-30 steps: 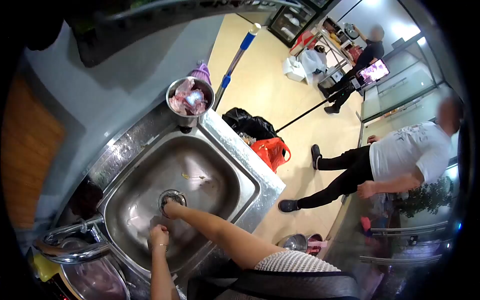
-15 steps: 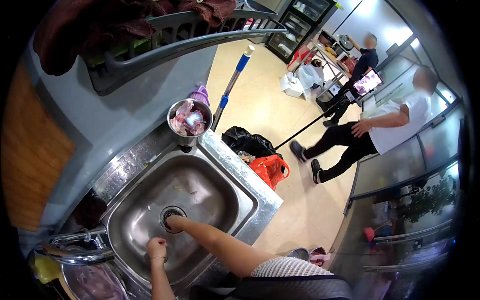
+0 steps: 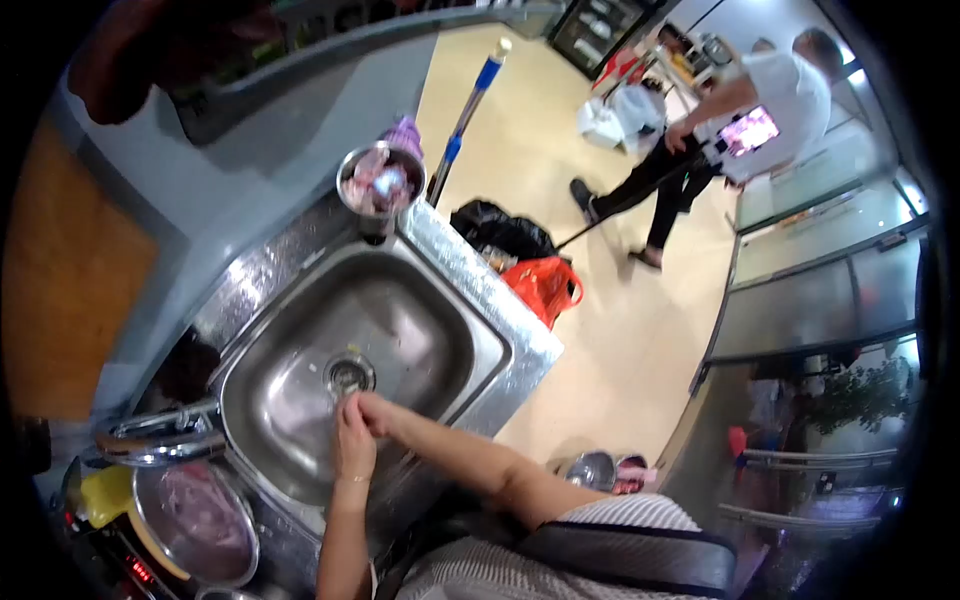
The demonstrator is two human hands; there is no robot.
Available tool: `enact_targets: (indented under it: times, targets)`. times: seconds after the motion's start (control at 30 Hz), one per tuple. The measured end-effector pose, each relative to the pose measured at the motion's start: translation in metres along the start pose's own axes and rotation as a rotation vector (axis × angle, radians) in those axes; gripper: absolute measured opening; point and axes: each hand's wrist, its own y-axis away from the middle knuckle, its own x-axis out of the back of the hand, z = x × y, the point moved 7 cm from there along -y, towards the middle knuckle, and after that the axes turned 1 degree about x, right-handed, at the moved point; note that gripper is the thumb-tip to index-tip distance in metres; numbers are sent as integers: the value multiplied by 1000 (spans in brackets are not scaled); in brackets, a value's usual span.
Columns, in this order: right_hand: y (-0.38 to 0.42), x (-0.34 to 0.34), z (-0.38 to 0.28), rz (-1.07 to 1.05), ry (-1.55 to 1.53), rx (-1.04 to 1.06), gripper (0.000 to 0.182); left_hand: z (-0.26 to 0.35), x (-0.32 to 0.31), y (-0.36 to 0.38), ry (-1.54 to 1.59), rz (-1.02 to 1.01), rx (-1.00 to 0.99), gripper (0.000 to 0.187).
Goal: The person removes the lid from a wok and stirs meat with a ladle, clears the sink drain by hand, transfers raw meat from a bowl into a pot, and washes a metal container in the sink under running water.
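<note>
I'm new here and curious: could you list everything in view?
Sink: 1, silver, left of centre
Tap: 1, silver, left of sink
Bowl: 1, silver, below tap
Container: 1, silver, sink's far edge
Pole: 1, silver and blue, past container
Black bag: 1, black, floor
Red bag: 1, red, floor
Phone: 1, pinkish screen, upper right
Other people: 2, one white-shirted, upper right
Rest: small or blurred, uncounted
Left hand, right hand: 2, bare, together over sink

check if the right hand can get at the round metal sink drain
Probably yes: the right hand looks close to the round metal sink drain, which lies mostly uncovered; only the left hand, close against the right, might slightly crowd the way.
</note>
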Motion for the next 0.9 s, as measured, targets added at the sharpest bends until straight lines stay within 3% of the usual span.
enact_targets:
  times: [0.13, 0.2, 0.23, 0.27, 0.3, 0.33, 0.4, 0.43, 0.47, 0.5, 0.53, 0.57, 0.6, 0.63, 0.67, 0.7, 0.77, 0.8, 0.83, 0.9]
  targets:
    - [63, -26, -31, -78, -141, 17, 11, 56, 21, 0, -320, 100, -101, 23]
    - [70, -15, -47, -197, -135, 23, 15, 110, 43, 4, -255, 406, -408, 17]
    - [116, -28, -77, -107, 2, 172, 16, 113, 39, 2, -258, 397, -407, 17]
    - [133, -25, -100, -102, 38, 301, 14, 104, 34, -3, -54, 303, -294, 15]
    - [191, -46, -141, -27, 219, 569, 13, 95, 27, -7, 145, 212, -174, 13]
    - [210, -38, -165, 20, 265, 555, 12, 114, 32, -9, 96, 258, -320, 8]
    - [255, -16, -228, 314, 487, 892, 9, 111, 24, -15, 9, 267, -378, 9]
    - [273, -2, -261, 357, 619, 1055, 12, 110, 19, -14, -73, 277, -438, 10]
    - [284, 12, -289, 357, 632, 1177, 12, 97, 16, -18, 84, 241, -321, 12]
    - [286, 40, -319, 474, 676, 1284, 12, 82, 12, -21, 65, 267, -273, 12]
    - [279, 65, -346, 448, 633, 1336, 14, 59, 3, -25, -11, 240, -240, 13]
    - [255, 97, -371, 376, 630, 1260, 13, 35, -1, -21, -96, 197, -189, 13]
    - [236, 116, -373, 492, 430, 1141, 18, 12, 2, -21, -44, 189, -38, 13]
    - [195, 188, -392, 903, 1055, 824, 27, -15, 4, -23, 6, 178, 116, 14]
    - [198, 192, -393, 1272, 1952, 536, 42, -25, 7, -26, -133, 210, 64, 12]
    - [199, 181, -394, 1219, 1971, 1007, 35, -39, 7, -29, -270, 230, 10, 10]
    - [213, 174, -391, 1205, 1494, 1217, 25, -81, -14, -43, -257, 131, 1, 12]
    - [215, 161, -382, 1200, 1498, 1205, 25, -97, -30, -50, -230, 34, -18, 13]
    - [216, 151, -372, 1056, 1354, 1219, 21, -109, -44, -60, -226, 28, -14, 13]
    - [217, 128, -342, 838, 1039, 1186, 16, -111, -74, -74, -336, -34, -223, 17]
